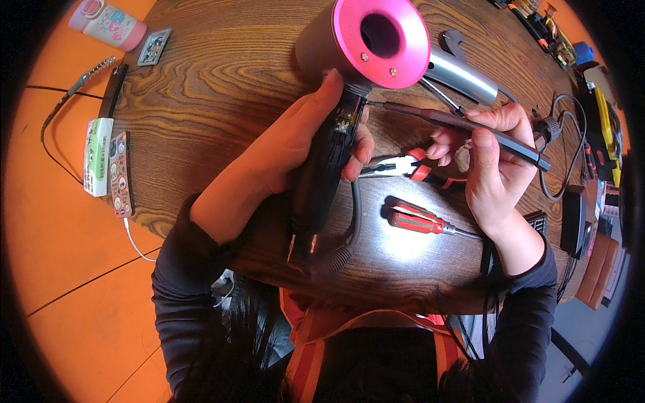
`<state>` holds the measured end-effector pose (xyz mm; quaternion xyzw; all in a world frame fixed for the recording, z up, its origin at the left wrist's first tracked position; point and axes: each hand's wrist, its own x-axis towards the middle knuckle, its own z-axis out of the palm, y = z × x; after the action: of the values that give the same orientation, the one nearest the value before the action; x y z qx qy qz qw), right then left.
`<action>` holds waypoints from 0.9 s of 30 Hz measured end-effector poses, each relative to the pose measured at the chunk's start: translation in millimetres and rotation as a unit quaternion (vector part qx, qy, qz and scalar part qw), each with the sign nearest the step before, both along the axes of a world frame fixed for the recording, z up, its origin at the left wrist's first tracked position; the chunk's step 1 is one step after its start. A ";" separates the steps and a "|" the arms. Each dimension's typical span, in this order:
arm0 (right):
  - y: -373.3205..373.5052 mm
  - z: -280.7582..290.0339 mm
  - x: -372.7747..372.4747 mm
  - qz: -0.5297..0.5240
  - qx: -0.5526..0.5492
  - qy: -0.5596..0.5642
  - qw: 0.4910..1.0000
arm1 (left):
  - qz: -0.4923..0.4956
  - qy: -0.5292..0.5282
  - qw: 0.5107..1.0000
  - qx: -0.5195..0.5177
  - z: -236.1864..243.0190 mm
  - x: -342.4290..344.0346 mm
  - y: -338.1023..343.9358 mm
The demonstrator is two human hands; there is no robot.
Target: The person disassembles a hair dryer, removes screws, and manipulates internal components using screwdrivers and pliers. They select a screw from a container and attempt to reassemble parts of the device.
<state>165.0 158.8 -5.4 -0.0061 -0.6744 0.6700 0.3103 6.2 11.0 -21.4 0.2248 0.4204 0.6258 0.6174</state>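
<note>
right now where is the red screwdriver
In the head view, the red screwdriver lies on the table right of centre, just below the pliers, near the right hand.

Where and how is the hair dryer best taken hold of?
Probably around the upper handle, from the left: it is slim beneath the broad pink-faced head, its exposed circuitry faces the camera, and the screwdriver points in from the right.

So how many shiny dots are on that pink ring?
2: one shiny dot lower left of the hole, another dot below it. The pink ring meets the picture's top edge, so some may be hidden.
</note>
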 end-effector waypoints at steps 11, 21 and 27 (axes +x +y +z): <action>-2.7 1.3 2.8 -0.009 0.034 -0.017 0.999 | 0.002 -0.002 1.000 -0.015 0.1 1.6 -0.3; -2.5 4.8 2.3 -0.049 0.189 0.009 0.981 | 0.006 0.018 1.000 -0.019 1.6 2.9 -0.9; 1.5 8.1 -0.7 -0.056 0.212 -0.014 0.975 | 0.008 0.015 1.000 -0.020 0.0 2.6 -1.0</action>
<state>164.3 160.3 2.7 0.0128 -0.8041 0.4928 0.3324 8.8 9.9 -21.4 0.2184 0.4434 0.6188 0.6106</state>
